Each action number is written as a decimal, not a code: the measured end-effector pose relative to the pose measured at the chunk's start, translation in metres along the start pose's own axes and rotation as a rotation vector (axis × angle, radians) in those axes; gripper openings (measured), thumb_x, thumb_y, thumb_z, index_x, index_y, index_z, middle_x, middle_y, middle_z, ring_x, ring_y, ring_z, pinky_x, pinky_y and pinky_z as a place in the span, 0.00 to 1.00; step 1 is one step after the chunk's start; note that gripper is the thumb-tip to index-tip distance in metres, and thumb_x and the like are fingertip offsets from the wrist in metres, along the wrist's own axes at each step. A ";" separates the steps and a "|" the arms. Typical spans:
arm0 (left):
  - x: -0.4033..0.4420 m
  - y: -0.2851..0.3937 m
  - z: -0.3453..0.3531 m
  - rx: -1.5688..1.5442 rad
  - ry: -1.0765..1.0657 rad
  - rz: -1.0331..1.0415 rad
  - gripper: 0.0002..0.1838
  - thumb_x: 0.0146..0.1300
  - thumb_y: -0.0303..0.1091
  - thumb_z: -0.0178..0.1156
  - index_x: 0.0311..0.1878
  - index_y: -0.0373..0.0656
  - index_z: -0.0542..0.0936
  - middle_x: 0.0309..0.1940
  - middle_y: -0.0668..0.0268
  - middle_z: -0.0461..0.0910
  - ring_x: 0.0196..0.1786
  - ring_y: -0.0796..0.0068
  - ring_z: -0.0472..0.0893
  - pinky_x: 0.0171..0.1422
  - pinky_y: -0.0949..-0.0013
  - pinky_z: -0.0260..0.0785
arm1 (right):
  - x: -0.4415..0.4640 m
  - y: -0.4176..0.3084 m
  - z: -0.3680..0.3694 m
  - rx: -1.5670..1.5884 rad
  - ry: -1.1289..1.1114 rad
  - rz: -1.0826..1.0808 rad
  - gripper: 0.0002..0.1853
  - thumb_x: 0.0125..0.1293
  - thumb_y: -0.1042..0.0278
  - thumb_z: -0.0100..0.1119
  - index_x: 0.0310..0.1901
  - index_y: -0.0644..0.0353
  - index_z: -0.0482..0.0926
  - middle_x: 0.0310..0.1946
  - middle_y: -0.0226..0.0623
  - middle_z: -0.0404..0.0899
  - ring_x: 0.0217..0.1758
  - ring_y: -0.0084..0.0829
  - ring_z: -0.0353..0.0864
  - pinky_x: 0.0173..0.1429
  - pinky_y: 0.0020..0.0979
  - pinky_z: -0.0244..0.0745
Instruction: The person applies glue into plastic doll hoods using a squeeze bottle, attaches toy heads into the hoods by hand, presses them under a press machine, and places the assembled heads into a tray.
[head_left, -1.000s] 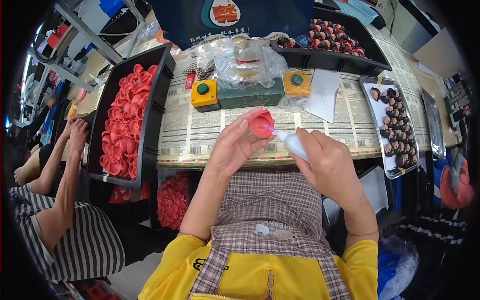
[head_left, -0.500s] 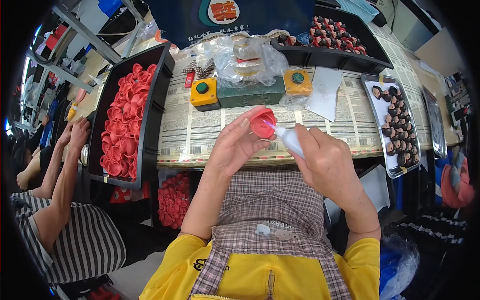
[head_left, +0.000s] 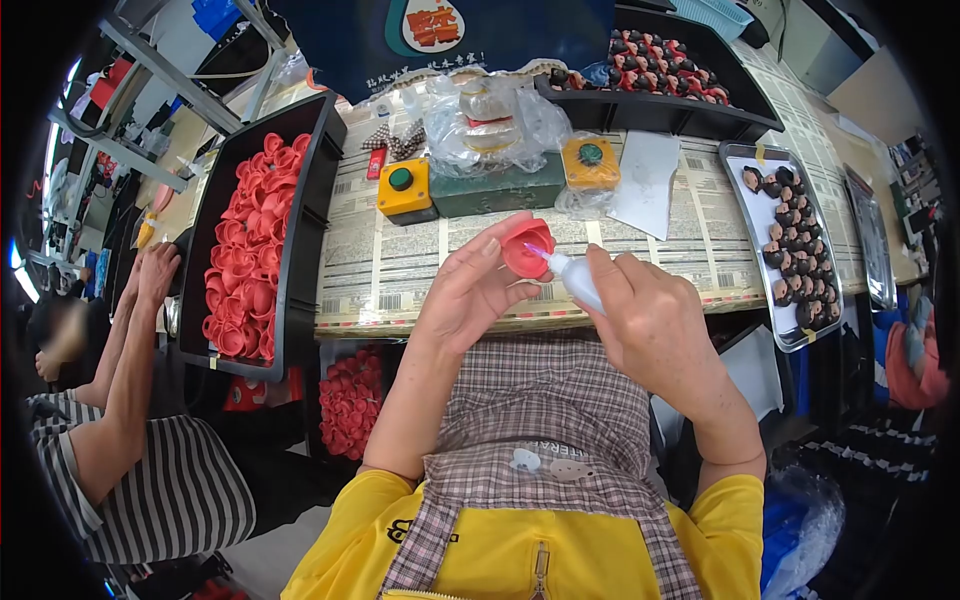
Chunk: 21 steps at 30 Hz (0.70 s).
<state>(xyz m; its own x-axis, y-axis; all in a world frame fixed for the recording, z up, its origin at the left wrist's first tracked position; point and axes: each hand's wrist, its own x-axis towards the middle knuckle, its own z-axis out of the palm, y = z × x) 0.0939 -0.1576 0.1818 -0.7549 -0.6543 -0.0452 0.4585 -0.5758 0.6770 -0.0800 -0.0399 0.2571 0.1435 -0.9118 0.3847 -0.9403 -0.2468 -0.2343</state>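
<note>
My left hand [head_left: 474, 283] grips a hollow red plastic piece [head_left: 527, 232] by its edge, with the open side facing up toward me. In my right hand [head_left: 640, 310] is a whitish squeeze bottle [head_left: 580, 281], tilted so that its thin nozzle points into the hollow of the red piece. The nozzle tip looks purplish and lies inside the cup; whether it touches the inner wall I cannot tell. Both hands are above the front edge of the paper-covered table [head_left: 380, 270].
A black bin [head_left: 325, 180] of red pieces stands left, another box of red pieces [head_left: 348, 405] below. Yellow button boxes [head_left: 404, 190] flank a plastic-wrapped fixture [head_left: 490, 130]. Small dark-haired heads fill a metal tray [head_left: 735, 160] and a black bin [head_left: 660, 110]. A co-worker's arm [head_left: 120, 370] is at left.
My hands and the red piece hold nearly the same position, the nozzle still inside. The view has shifted slightly. At left, the co-worker's hands have moved a little.
</note>
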 end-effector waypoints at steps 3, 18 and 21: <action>-0.001 -0.001 -0.001 0.003 -0.004 -0.007 0.25 0.71 0.39 0.51 0.66 0.36 0.67 0.60 0.58 0.73 0.57 0.66 0.77 0.53 0.63 0.75 | -0.002 -0.001 0.000 -0.006 -0.017 0.011 0.23 0.50 0.77 0.66 0.49 0.73 0.74 0.29 0.45 0.77 0.29 0.41 0.81 0.30 0.36 0.76; -0.002 -0.001 0.002 0.034 0.011 -0.022 0.25 0.71 0.40 0.51 0.66 0.36 0.67 0.59 0.59 0.74 0.56 0.67 0.77 0.55 0.62 0.74 | -0.004 0.001 0.000 -0.015 -0.019 0.015 0.23 0.50 0.77 0.66 0.49 0.74 0.74 0.29 0.45 0.77 0.30 0.41 0.82 0.31 0.36 0.76; -0.001 -0.002 0.000 0.039 0.008 -0.024 0.25 0.72 0.41 0.51 0.66 0.36 0.67 0.59 0.58 0.74 0.56 0.67 0.77 0.55 0.62 0.74 | -0.004 0.002 0.001 -0.024 -0.011 0.014 0.23 0.51 0.76 0.65 0.49 0.74 0.74 0.29 0.45 0.77 0.30 0.41 0.82 0.31 0.36 0.76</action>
<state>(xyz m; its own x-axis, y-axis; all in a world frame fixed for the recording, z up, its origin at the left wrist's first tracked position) 0.0939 -0.1556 0.1809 -0.7618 -0.6443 -0.0674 0.4214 -0.5718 0.7039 -0.0823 -0.0370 0.2543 0.1337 -0.9186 0.3718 -0.9492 -0.2265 -0.2184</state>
